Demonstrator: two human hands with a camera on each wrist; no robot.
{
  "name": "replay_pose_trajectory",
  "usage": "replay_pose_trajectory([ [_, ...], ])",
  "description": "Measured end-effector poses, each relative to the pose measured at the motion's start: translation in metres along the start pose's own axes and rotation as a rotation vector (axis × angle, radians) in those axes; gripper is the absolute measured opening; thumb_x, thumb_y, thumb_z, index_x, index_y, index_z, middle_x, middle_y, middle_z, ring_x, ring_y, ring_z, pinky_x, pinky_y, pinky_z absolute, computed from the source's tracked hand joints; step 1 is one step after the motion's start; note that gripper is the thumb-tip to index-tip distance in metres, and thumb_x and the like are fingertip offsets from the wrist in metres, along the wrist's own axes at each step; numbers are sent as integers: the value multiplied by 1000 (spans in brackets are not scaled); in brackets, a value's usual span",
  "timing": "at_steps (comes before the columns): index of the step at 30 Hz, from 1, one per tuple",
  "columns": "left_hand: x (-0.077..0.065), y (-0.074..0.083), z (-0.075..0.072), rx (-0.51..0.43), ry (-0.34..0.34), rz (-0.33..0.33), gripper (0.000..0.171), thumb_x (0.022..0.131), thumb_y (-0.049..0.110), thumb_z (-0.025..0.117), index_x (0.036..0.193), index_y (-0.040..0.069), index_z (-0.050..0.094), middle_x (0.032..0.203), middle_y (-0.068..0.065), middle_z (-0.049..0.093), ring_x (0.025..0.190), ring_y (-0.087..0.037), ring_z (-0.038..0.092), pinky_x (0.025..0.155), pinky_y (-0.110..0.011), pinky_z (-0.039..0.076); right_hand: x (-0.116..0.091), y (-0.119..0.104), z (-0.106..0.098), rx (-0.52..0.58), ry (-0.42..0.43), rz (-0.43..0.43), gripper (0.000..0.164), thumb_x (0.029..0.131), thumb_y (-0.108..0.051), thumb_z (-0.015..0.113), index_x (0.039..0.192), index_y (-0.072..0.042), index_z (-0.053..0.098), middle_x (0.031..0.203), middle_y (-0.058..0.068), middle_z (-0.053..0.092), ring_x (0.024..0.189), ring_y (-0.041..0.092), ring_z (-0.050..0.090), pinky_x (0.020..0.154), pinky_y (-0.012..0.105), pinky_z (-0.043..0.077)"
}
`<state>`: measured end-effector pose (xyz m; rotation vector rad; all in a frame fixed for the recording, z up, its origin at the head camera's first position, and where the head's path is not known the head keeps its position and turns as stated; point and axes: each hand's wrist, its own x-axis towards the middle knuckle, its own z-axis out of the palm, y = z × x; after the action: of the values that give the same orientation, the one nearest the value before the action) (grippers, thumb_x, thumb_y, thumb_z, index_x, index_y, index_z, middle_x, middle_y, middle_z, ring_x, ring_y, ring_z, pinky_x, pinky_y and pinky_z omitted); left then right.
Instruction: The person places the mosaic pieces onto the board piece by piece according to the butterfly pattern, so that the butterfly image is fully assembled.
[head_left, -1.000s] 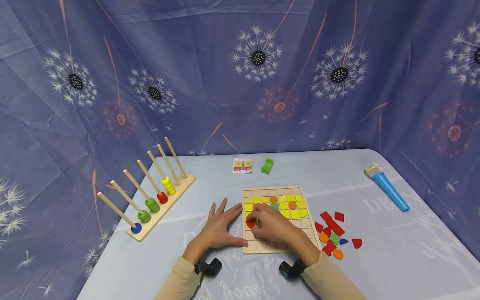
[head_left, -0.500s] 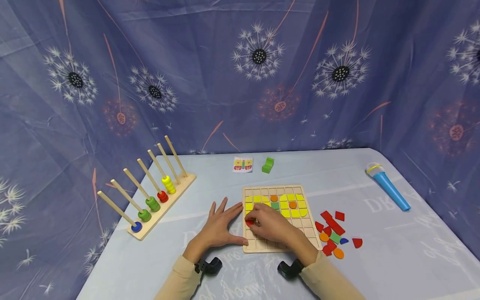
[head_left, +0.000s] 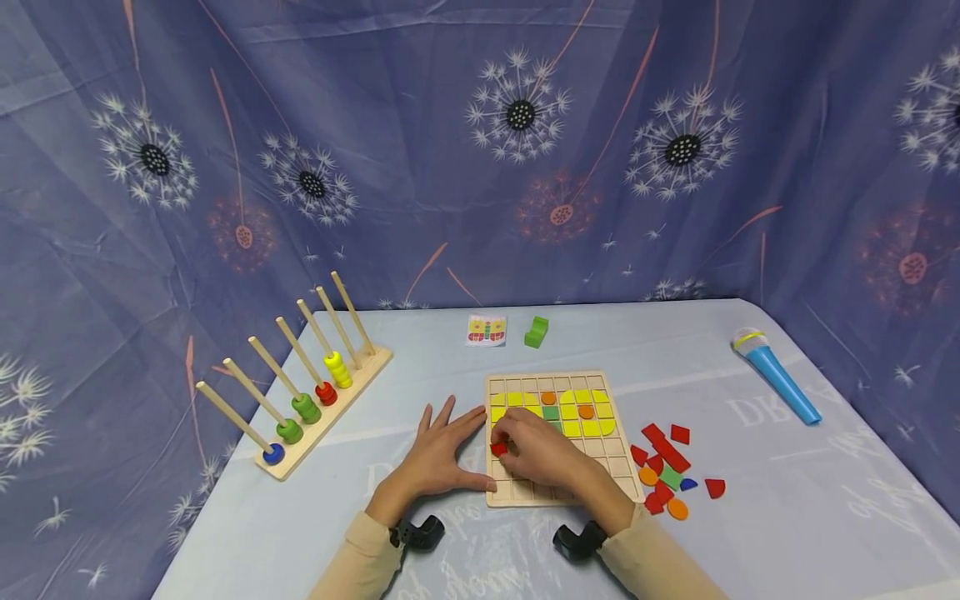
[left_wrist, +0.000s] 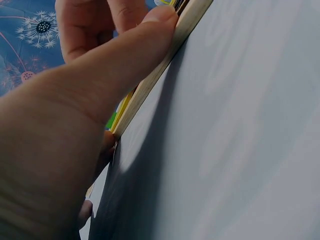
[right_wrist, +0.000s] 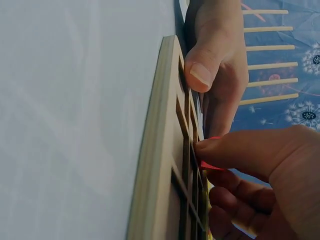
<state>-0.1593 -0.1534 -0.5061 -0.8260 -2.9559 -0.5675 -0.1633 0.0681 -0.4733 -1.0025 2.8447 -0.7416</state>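
A wooden grid board (head_left: 555, 495) lies on the table, with yellow, orange and green flat tiles set in its upper cells. Over its left side my right hand (head_left: 543, 450) pinches a red tile (head_left: 498, 449) between thumb and fingers. In the right wrist view that red tile (right_wrist: 212, 161) stands tilted against the grid, under the thumb. My left hand (head_left: 438, 458) lies spread at the board's left edge; its thumb rests on the lower left corner and its fingertips touch the upper left side. The right hand hides several cells in the middle.
Loose red, orange, green and blue tiles (head_left: 670, 457) lie right of the board. Behind it are a pattern card (head_left: 487, 331) and a green block (head_left: 536, 332). A wooden peg stand with coloured beads (head_left: 330, 421) is at left, a blue toy microphone (head_left: 780, 379) at right.
The red tile has turned and shifted slightly in the right hand's fingers, over the same left cells of the board. The left hand has stayed in place.
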Motion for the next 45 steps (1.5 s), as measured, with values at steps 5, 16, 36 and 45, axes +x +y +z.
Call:
replay_pose_trajectory([
  [5, 1, 0, -1, 1, 7, 7, 111, 61, 86, 59, 151, 26, 35, 153, 12, 31, 144, -35, 9, 109, -63, -1, 2, -2, -8, 36, 30, -2, 17, 87, -19, 68, 104, -19, 66, 82, -11, 52, 77, 9, 49, 70, 27, 46],
  [16, 0, 1, -1, -3, -3, -3, 112, 60, 85, 61, 150, 24, 36, 153, 11, 32, 144, -35, 8, 109, -63, -2, 3, 5, -7, 107, 76, 48, 12, 87, -18, 67, 99, -20, 70, 86, -13, 59, 74, 7, 52, 68, 26, 47],
  [36, 0, 1, -2, 3, -14, -10, 111, 61, 86, 60, 150, 24, 36, 153, 12, 31, 144, -34, 8, 109, -62, -2, 4, 8, 2, -16, 56, 4, 4, 86, -24, 73, 88, -23, 76, 79, -17, 51, 71, 4, 48, 66, 24, 46],
  [45, 0, 0, -1, -3, 1, -3, 111, 61, 86, 60, 150, 24, 36, 152, 12, 32, 144, -35, 9, 109, -63, -2, 5, 11, 4, 16, 32, -104, 11, 90, -13, 69, 93, -20, 76, 85, -13, 54, 78, 4, 52, 75, 25, 49],
])
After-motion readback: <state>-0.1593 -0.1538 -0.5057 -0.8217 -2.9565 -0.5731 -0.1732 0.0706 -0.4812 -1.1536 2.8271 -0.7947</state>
